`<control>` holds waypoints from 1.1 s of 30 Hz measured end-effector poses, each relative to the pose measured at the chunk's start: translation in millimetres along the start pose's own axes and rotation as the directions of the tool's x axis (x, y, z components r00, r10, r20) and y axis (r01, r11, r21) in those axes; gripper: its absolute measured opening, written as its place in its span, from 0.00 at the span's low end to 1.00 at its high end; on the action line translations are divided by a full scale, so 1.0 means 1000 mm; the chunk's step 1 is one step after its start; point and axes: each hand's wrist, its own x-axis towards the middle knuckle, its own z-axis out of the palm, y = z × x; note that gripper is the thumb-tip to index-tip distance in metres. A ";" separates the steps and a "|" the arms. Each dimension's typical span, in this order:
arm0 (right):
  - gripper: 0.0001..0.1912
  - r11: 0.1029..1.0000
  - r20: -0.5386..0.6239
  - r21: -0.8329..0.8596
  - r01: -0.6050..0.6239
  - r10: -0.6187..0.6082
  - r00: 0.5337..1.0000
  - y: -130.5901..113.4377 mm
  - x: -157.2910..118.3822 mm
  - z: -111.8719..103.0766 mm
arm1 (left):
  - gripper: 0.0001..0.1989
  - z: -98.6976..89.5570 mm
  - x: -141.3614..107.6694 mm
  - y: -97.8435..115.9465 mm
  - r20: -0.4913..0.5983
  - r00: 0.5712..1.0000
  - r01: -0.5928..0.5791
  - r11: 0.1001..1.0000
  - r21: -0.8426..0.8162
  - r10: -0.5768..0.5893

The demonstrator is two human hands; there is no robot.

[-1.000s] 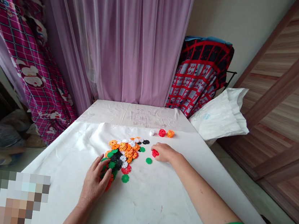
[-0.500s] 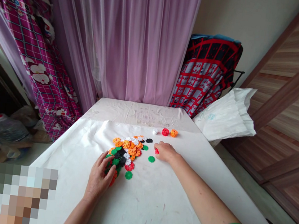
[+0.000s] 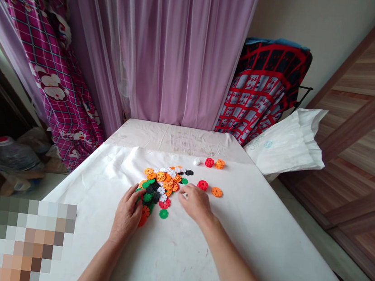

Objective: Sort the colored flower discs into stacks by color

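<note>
On the white-covered table lies a loose pile of flower-shaped plastic discs [image 3: 167, 184] in orange, white, black, green and red. My left hand [image 3: 126, 213] rests at the near-left edge of the pile, fingers apart and touching some discs. To the pile's right, my right hand [image 3: 196, 202] hovers low over the cloth, its fingers loosely bent with no disc visible in them. A red disc [image 3: 202, 185] and an orange disc [image 3: 217, 192] lie just past it. One green disc [image 3: 164, 213] sits at the pile's near side.
Further back stand a small white stack [image 3: 196, 162], a red stack [image 3: 209, 162] and an orange stack [image 3: 219, 164] of discs. A white bag [image 3: 286, 141] leans at the table's right edge. Purple curtains [image 3: 187, 54] hang behind the table [image 3: 165, 265].
My right hand has let go of a red disc and moved left towards the pile. It now covers the spot where a green disc lay. My left hand stays by the pile.
</note>
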 end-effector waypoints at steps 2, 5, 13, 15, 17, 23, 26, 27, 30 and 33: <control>0.09 0.998 0.002 0.058 0.004 -0.004 1.000 -0.018 -0.011 0.022 | 0.18 0.000 -0.001 -0.001 -0.013 0.999 0.035 0.999 -0.011 -0.035; 0.15 0.997 -0.074 0.069 -0.033 0.038 0.997 -0.034 -0.016 0.043 | 0.19 0.000 -0.001 0.001 -0.027 0.997 0.075 0.997 -0.033 -0.076; 0.10 0.975 -0.050 0.201 -0.099 0.111 0.993 -0.031 -0.004 0.047 | 0.16 -0.003 -0.001 0.007 -0.024 0.996 0.090 0.994 -0.055 -0.092; 0.06 0.941 -0.025 0.306 -0.146 0.161 0.987 -0.023 -0.004 0.048 | 0.16 -0.005 -0.001 0.008 -0.011 0.996 0.087 0.995 -0.054 -0.088; 0.06 0.892 0.002 0.407 -0.197 0.215 0.977 -0.013 -0.005 0.049 | 0.17 -0.006 -0.001 0.009 0.004 0.996 0.088 0.995 -0.053 -0.088; 0.07 0.801 -0.029 0.570 -0.182 0.241 0.970 0.016 -0.007 0.054 | 0.16 -0.007 -0.002 0.010 0.008 0.994 0.112 0.992 -0.065 -0.112; 0.08 0.831 -0.045 0.542 -0.124 0.176 0.983 0.017 -0.009 0.054 | 0.16 -0.007 -0.002 0.011 0.001 0.994 0.114 0.991 -0.076 -0.114; 0.07 0.851 -0.049 0.514 -0.110 0.157 0.986 0.015 -0.010 0.053 | 0.16 -0.007 -0.002 0.011 0.000 0.994 0.112 0.991 -0.079 -0.113; 0.10 0.917 -0.060 0.393 -0.064 0.095 0.994 0.008 -0.014 0.047 | 0.16 -0.008 -0.001 0.012 0.001 0.994 0.109 0.991 -0.081 -0.109; 0.10 0.970 -0.077 0.242 0.000 0.020 0.997 0.001 -0.019 0.042 | 0.16 -0.008 0.000 0.012 0.005 0.994 0.111 0.991 -0.081 -0.111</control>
